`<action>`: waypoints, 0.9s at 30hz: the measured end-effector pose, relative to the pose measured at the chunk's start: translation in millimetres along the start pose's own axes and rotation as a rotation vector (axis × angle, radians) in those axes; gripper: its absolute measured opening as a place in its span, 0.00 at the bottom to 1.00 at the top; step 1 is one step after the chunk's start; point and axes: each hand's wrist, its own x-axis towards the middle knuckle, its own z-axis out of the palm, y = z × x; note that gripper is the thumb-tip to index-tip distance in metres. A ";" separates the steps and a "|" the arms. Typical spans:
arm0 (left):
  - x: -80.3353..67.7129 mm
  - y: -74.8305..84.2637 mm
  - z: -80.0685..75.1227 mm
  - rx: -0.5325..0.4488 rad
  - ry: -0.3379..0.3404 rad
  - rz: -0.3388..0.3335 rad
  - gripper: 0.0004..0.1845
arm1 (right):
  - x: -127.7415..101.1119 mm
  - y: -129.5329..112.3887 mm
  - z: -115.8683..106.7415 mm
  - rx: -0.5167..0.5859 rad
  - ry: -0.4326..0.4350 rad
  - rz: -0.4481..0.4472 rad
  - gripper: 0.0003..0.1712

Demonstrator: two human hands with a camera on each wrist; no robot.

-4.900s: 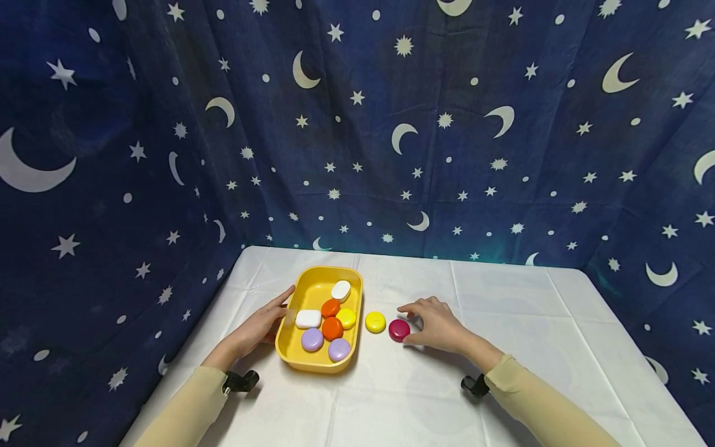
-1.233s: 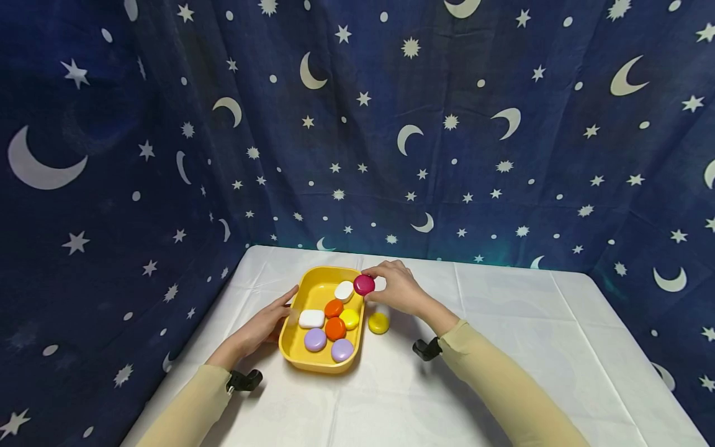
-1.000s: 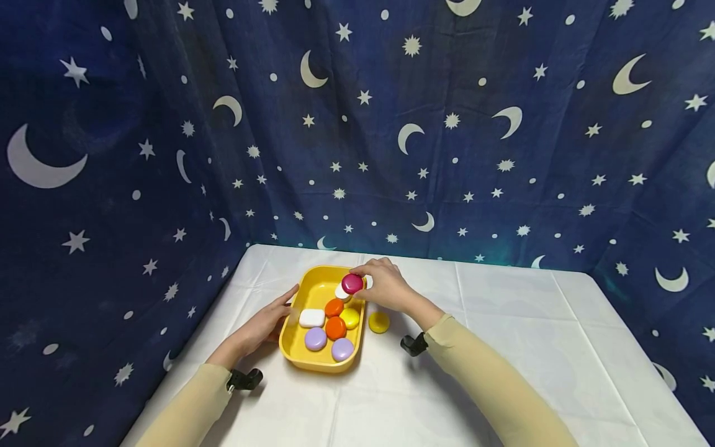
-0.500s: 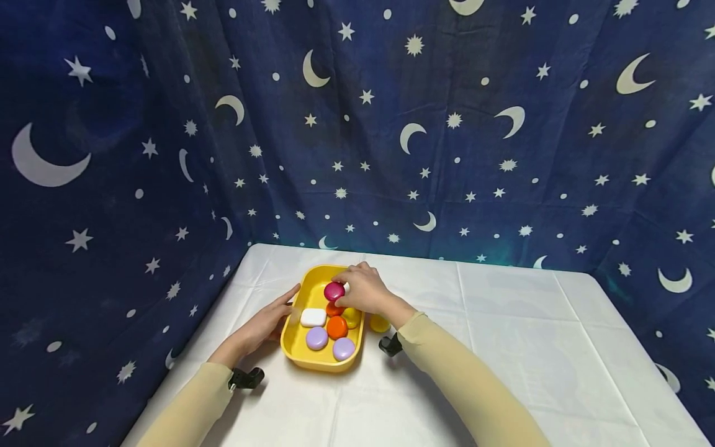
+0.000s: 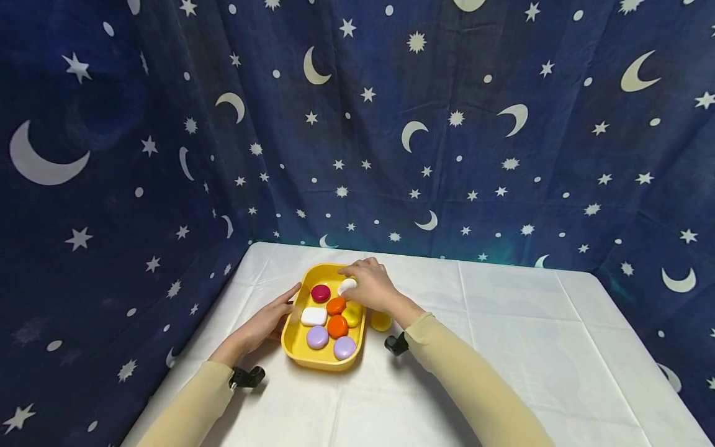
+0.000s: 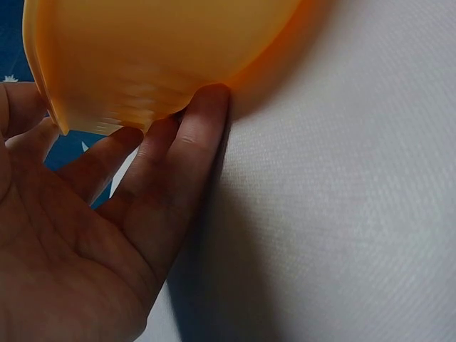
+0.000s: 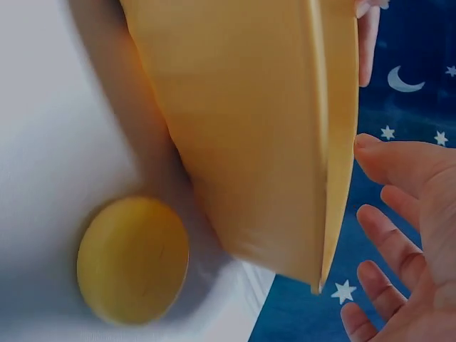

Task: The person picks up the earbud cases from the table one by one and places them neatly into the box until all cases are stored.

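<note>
My left hand [image 5: 262, 326] rests against the left wall of a yellow tray [image 5: 315, 360], its straight fingers touching the outside; in the left wrist view the fingertips meet the tray's wall and lower edge. Inside the tray a glossy magenta disc [image 5: 321, 293] lies near the far left. My right hand [image 5: 371, 285] is over the tray's far right corner, fingers spread with nothing between them, partly covering a white oval piece [image 5: 347, 285]. In the right wrist view the right fingers [image 7: 388, 235] stand apart beside the rim. Nearby in the tray are two orange discs [image 5: 337, 326].
The tray also holds a white rounded block [image 5: 314, 316], two lilac discs [image 5: 344, 348] and a yellow disc [image 5: 352, 315]. Another yellow disc [image 7: 133, 261] lies on the white tablecloth [image 5: 503, 347] right of the tray. A blue starry curtain [image 5: 380, 124] surrounds the table.
My right hand has carried the magenta disc from the table leftward into the tray, let it go at the far left, and drawn back slightly right. The left hand has stayed at the tray.
</note>
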 end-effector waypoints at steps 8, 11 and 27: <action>0.0 0.7 0.6 -0.002 0.002 -0.007 0.34 | -12.2 6.5 -14.3 0.027 0.022 -0.004 0.32; 0.6 0.8 1.0 -0.004 0.008 -0.006 0.34 | -17.4 8.4 -20.5 0.035 0.044 -0.012 0.31; 0.3 0.9 -0.3 -0.013 -0.007 0.006 0.35 | -41.8 37.7 -37.9 0.086 0.155 -0.065 0.32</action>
